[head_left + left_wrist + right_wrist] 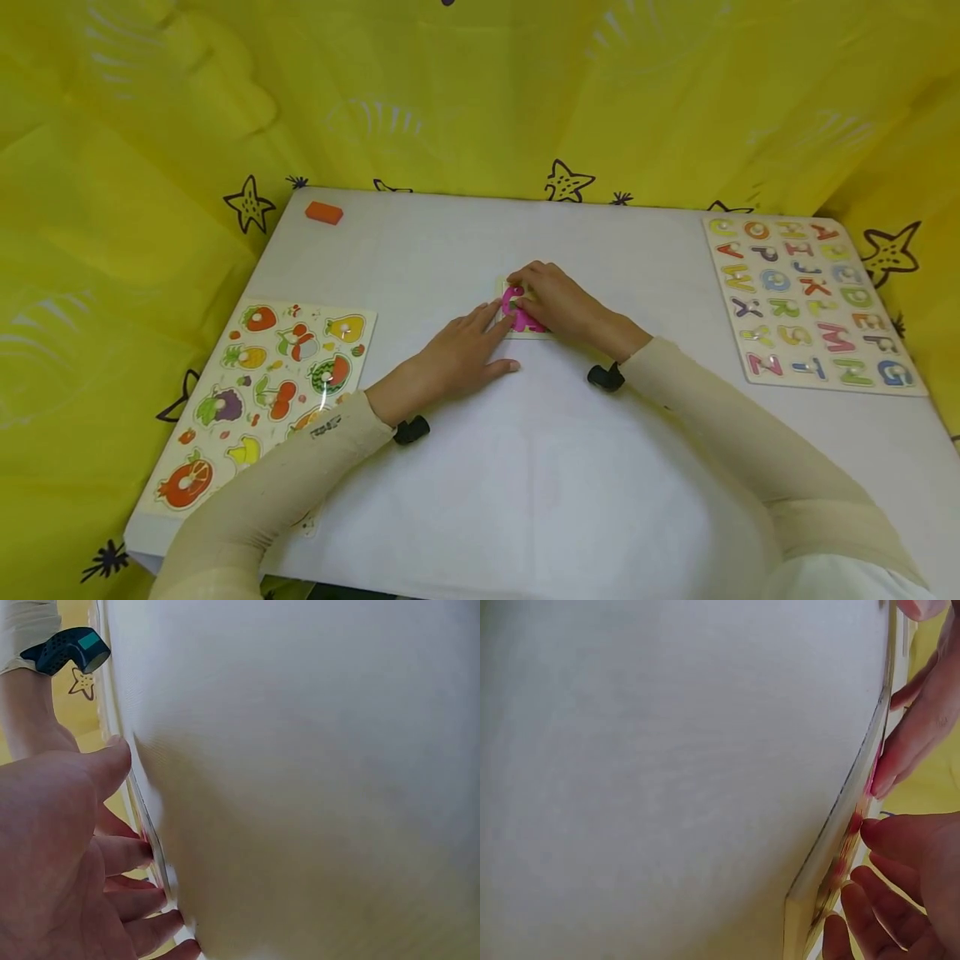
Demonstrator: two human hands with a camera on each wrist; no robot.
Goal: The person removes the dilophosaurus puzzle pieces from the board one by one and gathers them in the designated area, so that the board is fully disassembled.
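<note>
A small wooden puzzle board (531, 336) with a pink dinosaur picture (528, 323) lies near the middle of the white table, partly covered by both hands. My left hand (459, 352) rests at its left side, fingers stretched out and fingertips over the edge, thumb spread apart. From the right, my right hand (564, 305) reaches over the board with curled fingers. Its thumb (889, 834) and fingertips pinch at a puzzle piece on the board's face; the piece is mostly hidden. The right wrist view shows the board (832, 847) nearly edge-on.
A fruit puzzle board (307, 317) lies at the left, partly under the left forearm. On the right is an alphabet puzzle board (813, 304). An orange block (324, 213) sits at the far left corner of the white table (480, 500). A yellow curtain (480, 100) hangs behind.
</note>
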